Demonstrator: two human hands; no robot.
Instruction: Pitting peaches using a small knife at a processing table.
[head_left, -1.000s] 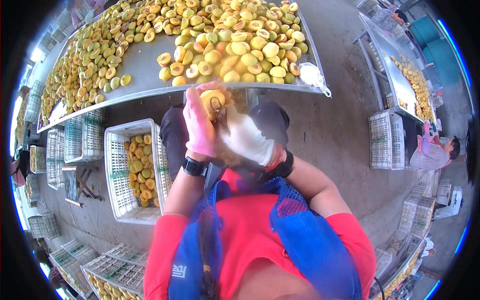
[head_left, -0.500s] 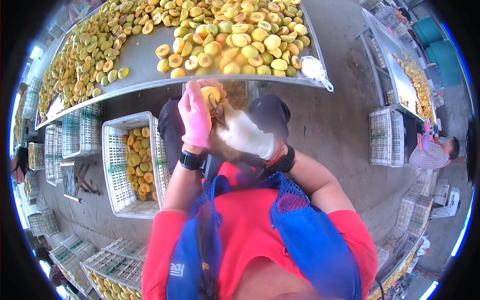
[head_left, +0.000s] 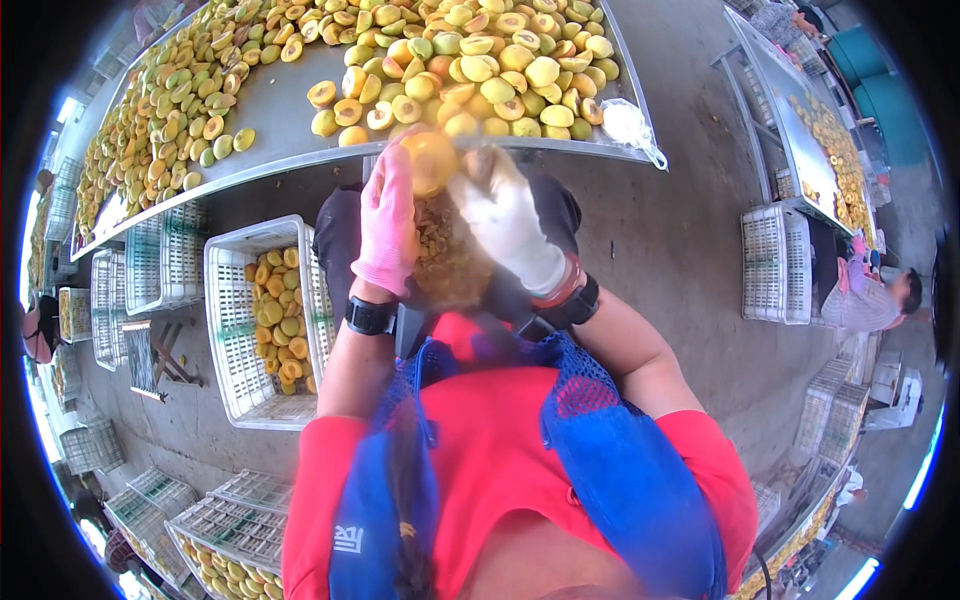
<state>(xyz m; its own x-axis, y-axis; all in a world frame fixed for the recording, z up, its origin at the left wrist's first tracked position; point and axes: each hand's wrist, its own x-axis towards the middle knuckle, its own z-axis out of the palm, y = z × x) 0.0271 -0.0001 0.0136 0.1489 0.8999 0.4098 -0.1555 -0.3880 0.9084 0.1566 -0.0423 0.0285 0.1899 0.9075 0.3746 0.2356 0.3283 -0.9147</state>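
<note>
In a pink glove, my left hand [head_left: 385, 225] is closed on a yellow-orange peach half [head_left: 430, 165], just in front of the table edge. Close to its right side is my right hand [head_left: 507, 220] in a white glove, fingers curled and blurred by motion. Something brownish shows at those fingertips, but I cannot make out what it is. Below both hands, between my knees, lies a blurred heap of brown pits and scraps [head_left: 445, 250]. Many cut peach halves [head_left: 480, 70] cover the metal table [head_left: 290, 95] beyond.
A white plastic crate [head_left: 222, 330] with peach halves stands on the floor to my left. A white plastic bag [head_left: 625, 122] lies at the table's right corner. Stacked crates [head_left: 230, 530] hold fruit behind me. Another person [head_left: 865, 290] works at a second table on the right.
The peach half has turned and risen slightly in my left hand. My right hand has drawn away to the right; the metal tool seen at the fruit before is no longer visible.
</note>
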